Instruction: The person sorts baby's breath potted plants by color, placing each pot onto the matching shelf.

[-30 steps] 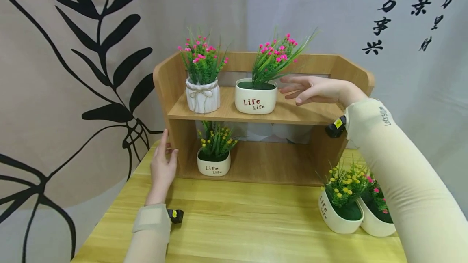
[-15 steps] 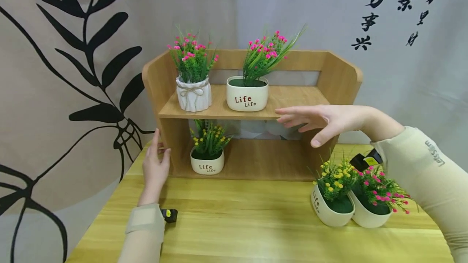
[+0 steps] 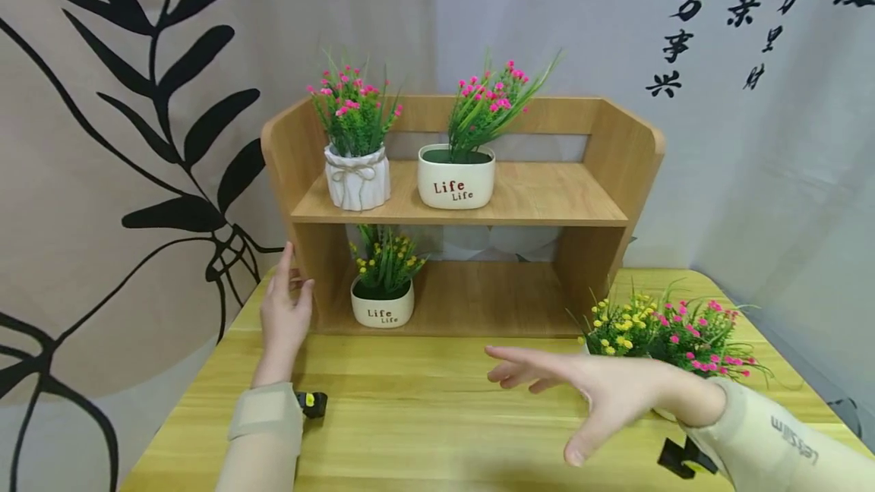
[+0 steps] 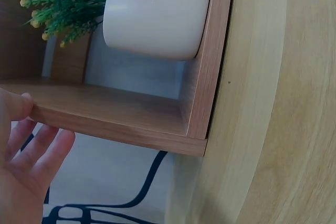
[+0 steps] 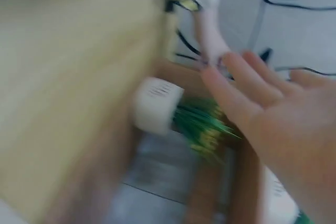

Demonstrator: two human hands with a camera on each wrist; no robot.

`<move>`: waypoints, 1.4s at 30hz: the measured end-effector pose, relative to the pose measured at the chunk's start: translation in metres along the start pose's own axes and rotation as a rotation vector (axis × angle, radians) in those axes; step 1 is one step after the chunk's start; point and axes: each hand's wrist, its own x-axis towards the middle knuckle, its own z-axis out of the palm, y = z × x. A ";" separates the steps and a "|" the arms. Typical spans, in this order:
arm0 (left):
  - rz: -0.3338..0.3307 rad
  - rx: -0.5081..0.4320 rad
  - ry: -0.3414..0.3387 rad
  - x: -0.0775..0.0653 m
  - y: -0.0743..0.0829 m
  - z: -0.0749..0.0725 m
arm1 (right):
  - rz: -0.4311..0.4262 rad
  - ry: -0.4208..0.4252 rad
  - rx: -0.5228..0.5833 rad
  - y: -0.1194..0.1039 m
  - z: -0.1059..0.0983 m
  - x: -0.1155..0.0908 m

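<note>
A two-tier wooden shelf point(image 3: 451, 220) stands on the table. My left hand point(image 3: 283, 325) holds its left side panel, the thumb at the front edge and the fingers against the outer face, as the left wrist view shows. Pink-flowered plants in a white tied pot point(image 3: 358, 182) and a white "Life" pot point(image 3: 456, 182) stand on the upper tier. A yellow-flowered plant in another "Life" pot point(image 3: 383, 306) sits lower left. My right hand point(image 3: 601, 393) is over the table with fingers spread, holding nothing. Beyond its wrist are yellow flowers point(image 3: 622, 325) and pink flowers point(image 3: 704, 336), their pots mostly hidden.
The yellowish wooden table point(image 3: 410, 416) reaches forward from the shelf. A curtain point(image 3: 547, 21) with black leaf prints and characters hangs behind. The right wrist view is blurred.
My right hand has moved down from beside the upper-tier "Life" pot to over the table at front right. The left hand stays at the shelf's side. The head view has shifted slightly right.
</note>
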 end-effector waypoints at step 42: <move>0.006 -0.013 0.004 0.000 0.002 0.001 | 0.765 1.177 -0.186 0.072 0.097 -0.137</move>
